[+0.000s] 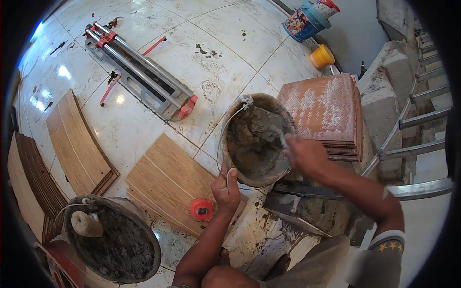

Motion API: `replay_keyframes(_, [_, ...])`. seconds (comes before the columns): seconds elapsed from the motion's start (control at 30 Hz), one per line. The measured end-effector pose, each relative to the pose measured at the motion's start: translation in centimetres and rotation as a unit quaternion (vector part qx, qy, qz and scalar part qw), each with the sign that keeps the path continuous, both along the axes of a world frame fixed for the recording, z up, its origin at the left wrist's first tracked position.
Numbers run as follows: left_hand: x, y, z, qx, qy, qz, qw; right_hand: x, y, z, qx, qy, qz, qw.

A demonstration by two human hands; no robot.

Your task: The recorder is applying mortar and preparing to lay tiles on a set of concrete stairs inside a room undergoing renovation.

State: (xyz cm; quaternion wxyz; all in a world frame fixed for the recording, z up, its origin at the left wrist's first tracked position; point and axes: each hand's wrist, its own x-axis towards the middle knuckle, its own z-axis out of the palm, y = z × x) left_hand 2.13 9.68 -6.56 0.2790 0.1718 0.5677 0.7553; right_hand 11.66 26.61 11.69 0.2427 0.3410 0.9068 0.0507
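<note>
My left hand grips the near-left rim of a dirty bucket that holds wet grey mortar and has a thin wire handle. My right hand is closed on a grey tool at the bucket's right side, its end in the mortar; its exact kind is blurred. Under and left of the bucket lie wood-look planks, with a red round object with a dark centre on them, beside my left wrist.
A tile cutter lies upper left, plank stacks at left. A second mortar bucket stands lower left. Brown tiles are stacked behind my right hand. A metal ladder lies along concrete steps; blue and yellow buckets stand beyond.
</note>
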Motion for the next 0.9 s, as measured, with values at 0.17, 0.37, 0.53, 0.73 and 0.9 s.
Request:
replay_keyframes(0.17, [0.3,-0.5,0.3,-0.017,0.007,-0.012,1.000,-0.2,-2.8,-4.5,-0.002,-0.023,0.053,0.998])
replay_keyframes(0.37, [0.9,-1.1,1.1,-0.034,-0.077,-0.050,0.995,-1.7,-1.7,-6.2,-0.166,-0.001,-0.023,0.986])
replay_keyframes(0.53, [1.6,-1.0,1.1,-0.062,-0.031,-0.024,0.997,-1.2,-3.9,-4.8,-0.260,0.105,-0.103,0.954])
replay_keyframes(0.73, [1.3,-1.2,0.8,-0.091,-0.051,-0.080,0.991,1.5,-4.8,-4.7,-0.470,0.261,-0.324,0.778])
replay_keyframes(0.9, [1.5,-1.1,1.1,-0.059,-0.009,-0.035,0.998,3.6,-5.9,-5.1,-0.525,0.349,-0.405,0.662])
